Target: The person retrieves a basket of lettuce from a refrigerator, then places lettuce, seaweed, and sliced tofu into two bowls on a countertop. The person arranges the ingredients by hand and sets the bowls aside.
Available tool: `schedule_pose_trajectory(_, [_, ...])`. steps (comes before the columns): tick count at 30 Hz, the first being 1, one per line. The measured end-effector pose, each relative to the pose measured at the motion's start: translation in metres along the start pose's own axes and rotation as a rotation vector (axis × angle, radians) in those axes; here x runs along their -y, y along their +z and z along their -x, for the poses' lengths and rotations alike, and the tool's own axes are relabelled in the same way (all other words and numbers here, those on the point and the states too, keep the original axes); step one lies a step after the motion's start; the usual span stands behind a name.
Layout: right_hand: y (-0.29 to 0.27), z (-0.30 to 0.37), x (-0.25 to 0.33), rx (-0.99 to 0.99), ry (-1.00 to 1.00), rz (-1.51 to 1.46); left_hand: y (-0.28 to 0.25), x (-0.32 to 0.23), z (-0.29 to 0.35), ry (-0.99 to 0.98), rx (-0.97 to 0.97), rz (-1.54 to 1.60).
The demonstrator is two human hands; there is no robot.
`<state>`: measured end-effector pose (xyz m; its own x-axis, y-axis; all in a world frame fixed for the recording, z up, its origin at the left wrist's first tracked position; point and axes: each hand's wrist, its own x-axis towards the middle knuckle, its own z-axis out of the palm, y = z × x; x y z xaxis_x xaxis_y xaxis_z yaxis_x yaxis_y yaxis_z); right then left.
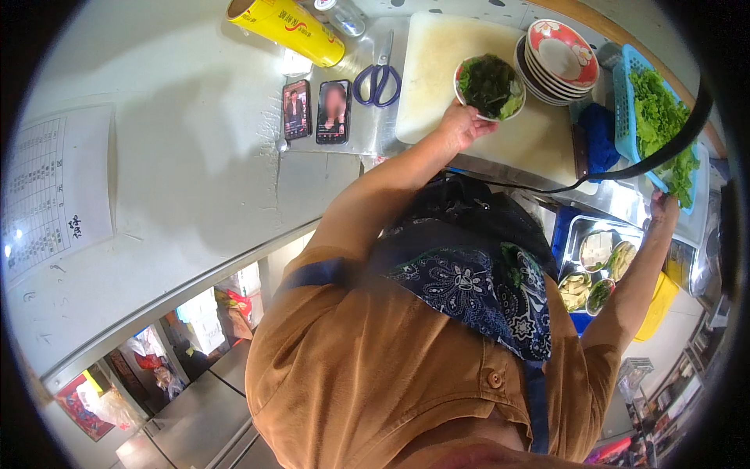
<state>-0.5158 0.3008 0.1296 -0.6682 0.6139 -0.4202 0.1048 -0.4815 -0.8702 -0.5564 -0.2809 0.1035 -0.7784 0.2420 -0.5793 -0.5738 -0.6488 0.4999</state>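
Observation:
My left hand point(466, 127) is closed on the near rim of a bowl point(455, 80) above a white cutting board point(428, 70). Dark leafy greens point(491, 84) fill this bowl, with paler green pieces at one side. Out to the right, my right hand point(665, 206) is at the near end of a light blue plastic basket point(625, 117). Its fingers are pinched on the drooping end of the green lettuce point(655, 105) heaped in the basket. A stack of red-and-white patterned bowls point(561, 56) stands between the held bowl and the basket.
Purple-handled scissors point(378, 84), two phones point(333, 112) and a yellow roll box point(289, 31) lie left of the board. A blue cloth point(600, 137) sits beside the basket. Below, a metal tray point(574, 234) holds several filled bowls. A black strap point(664, 152) crosses before the basket.

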Motion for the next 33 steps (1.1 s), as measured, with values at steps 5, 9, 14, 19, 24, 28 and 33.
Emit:
schedule_pose_trajectory(5, [-0.002, -0.010, 0.010, 0.093, -0.039, -0.052, -0.010, -0.029, -0.015, 0.014, -0.008, -0.001])
schedule_pose_trajectory(9, [-0.007, -0.013, 0.016, -0.179, -0.016, -0.005, -0.015, -0.036, -0.032, -0.040, -0.056, -0.069])
schedule_pose_trajectory(14, [0.020, 0.034, 0.007, -0.171, -0.143, -0.012, -0.037, -0.041, -0.044, -0.008, 0.026, 0.030])
schedule_pose_trajectory(19, [0.066, 0.095, 0.014, -0.066, -0.089, -0.088, -0.042, -0.045, -0.039, -0.012, -0.047, 0.018])
schedule_pose_trajectory(24, [0.057, 0.136, 0.038, -0.079, -0.018, 0.366, -0.036, -0.046, -0.016, -0.015, -0.135, -0.007])
schedule_pose_trajectory(28, [0.055, 0.150, 0.046, -0.466, -1.026, 1.160, -0.044, -0.047, 0.006, -0.008, -0.164, -0.055])
schedule_pose_trajectory(33, [0.073, 0.119, 0.089, -0.189, -1.025, 1.191, -0.059, -0.044, 0.017, -0.049, -0.135, -0.033])
